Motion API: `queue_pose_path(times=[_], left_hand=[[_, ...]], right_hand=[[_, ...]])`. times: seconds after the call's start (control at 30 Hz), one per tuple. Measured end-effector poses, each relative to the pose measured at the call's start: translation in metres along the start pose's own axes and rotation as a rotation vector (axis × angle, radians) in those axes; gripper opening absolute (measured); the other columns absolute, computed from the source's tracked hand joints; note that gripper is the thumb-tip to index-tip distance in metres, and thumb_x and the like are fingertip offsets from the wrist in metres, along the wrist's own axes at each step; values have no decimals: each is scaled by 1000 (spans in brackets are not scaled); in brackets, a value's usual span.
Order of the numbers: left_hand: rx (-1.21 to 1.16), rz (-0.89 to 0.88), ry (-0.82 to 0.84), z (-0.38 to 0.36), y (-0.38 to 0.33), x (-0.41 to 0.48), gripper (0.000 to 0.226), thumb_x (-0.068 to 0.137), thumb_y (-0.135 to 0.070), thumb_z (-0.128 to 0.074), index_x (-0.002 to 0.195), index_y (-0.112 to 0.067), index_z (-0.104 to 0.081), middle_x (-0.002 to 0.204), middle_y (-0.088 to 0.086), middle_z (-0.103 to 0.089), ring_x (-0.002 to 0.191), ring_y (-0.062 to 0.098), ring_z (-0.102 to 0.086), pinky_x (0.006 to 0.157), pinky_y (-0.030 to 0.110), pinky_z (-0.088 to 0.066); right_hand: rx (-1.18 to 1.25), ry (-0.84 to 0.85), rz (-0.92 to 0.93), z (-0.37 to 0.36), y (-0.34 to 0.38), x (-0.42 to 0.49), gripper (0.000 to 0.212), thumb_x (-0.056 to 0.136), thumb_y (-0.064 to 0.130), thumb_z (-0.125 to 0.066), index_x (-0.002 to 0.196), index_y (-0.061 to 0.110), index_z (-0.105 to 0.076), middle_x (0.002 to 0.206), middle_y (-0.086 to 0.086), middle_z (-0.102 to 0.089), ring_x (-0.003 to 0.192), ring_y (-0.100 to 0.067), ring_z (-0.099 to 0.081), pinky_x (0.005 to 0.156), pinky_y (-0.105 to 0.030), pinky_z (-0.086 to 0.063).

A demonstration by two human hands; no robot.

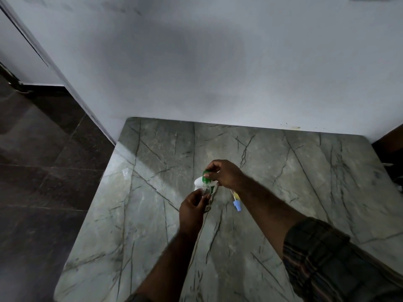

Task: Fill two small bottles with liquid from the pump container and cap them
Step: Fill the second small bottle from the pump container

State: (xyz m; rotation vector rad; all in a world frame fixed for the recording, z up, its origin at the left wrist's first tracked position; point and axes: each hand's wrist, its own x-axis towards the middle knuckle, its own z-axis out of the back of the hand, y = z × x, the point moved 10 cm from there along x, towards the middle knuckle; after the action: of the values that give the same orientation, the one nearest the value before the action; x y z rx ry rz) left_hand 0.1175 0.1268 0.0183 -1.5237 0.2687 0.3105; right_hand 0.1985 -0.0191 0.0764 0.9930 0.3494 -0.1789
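Note:
A white pump container (198, 182) with a green pump head (206, 175) stands near the middle of the grey marble table (152, 214). My right hand (224, 174) rests on top of the green pump head, thumb on its front. My left hand (192, 209) holds a small clear bottle (205, 191) right under the pump's spout, against the container's front. A second small bottle with a blue cap (236, 201) lies on the table to the right, partly hidden under my right forearm.
A small clear object (125, 172) lies on the table at the left, near the edge. A white wall (218, 73) closes the table's far side. Dark tiled floor (39, 171) lies beyond the left edge.

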Motion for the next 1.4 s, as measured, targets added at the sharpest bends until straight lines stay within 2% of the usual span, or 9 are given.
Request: queue_pose_path(times=[0.17,0.4,0.53,0.7,0.83,0.97,1.07,1.27,1.4], left_hand=[[-45,54,-16,0,9,0,26,90,-15,-72,117,-13,-70,98,6,-78,92,26,-75,82,45,-63],[45,31,48,4,4,2,38,84,-13,-78,121,-13,-69,103,-2,-78,95,14,-74,90,37,-61],[74,47,9,10,9,9,38,80,-14,-81,117,-15,-71,102,0,-78,97,18,-73,93,43,-59],[103,26,-31,10,8,11,31,80,-20,-82,109,-26,-74,96,-5,-78,93,14,-74,88,41,-61],[101,49,-50,11,10,8,43,80,-24,-82,121,-17,-71,101,-4,-78,94,13,-74,86,40,-62],[177,-16,-25,7,4,9,37,82,-24,-81,118,-21,-72,99,-9,-78,91,5,-73,86,31,-61],[186,-12,-23,7,7,8,33,83,-24,-80,115,-24,-73,98,-9,-78,92,8,-73,88,35,-60],[161,-14,-20,7,2,5,32,80,-24,-82,97,-47,-67,90,-22,-76,88,-2,-72,84,26,-59],[153,4,-26,9,8,7,32,79,-23,-83,109,-29,-73,94,-13,-78,88,0,-73,85,28,-61]], right_hand=[[-119,-15,49,-4,1,1,21,84,23,-76,100,11,-70,103,-6,-73,92,-17,-65,80,-29,-47],[-163,8,72,2,10,4,20,84,22,-77,100,12,-72,104,-6,-74,94,-17,-64,82,-28,-47],[-175,1,76,-2,7,3,20,85,24,-76,99,11,-70,102,-5,-73,96,-19,-65,84,-32,-49],[-129,-29,60,-3,2,0,18,85,22,-75,98,12,-68,100,-5,-73,92,-17,-65,77,-27,-48],[-153,-33,42,1,7,1,22,83,23,-77,100,11,-69,102,-6,-73,92,-17,-64,76,-26,-46],[-196,-17,52,1,9,2,23,85,23,-76,102,10,-68,105,-7,-72,98,-21,-65,77,-26,-45],[-189,-32,49,-1,7,0,22,86,22,-74,101,8,-67,104,-8,-72,98,-22,-65,76,-27,-45],[-206,-41,38,2,12,1,23,84,21,-76,102,8,-69,103,-8,-72,90,-17,-63,73,-26,-43],[-221,-38,49,-1,11,1,22,84,21,-76,101,8,-68,102,-8,-72,87,-15,-61,72,-25,-42]])
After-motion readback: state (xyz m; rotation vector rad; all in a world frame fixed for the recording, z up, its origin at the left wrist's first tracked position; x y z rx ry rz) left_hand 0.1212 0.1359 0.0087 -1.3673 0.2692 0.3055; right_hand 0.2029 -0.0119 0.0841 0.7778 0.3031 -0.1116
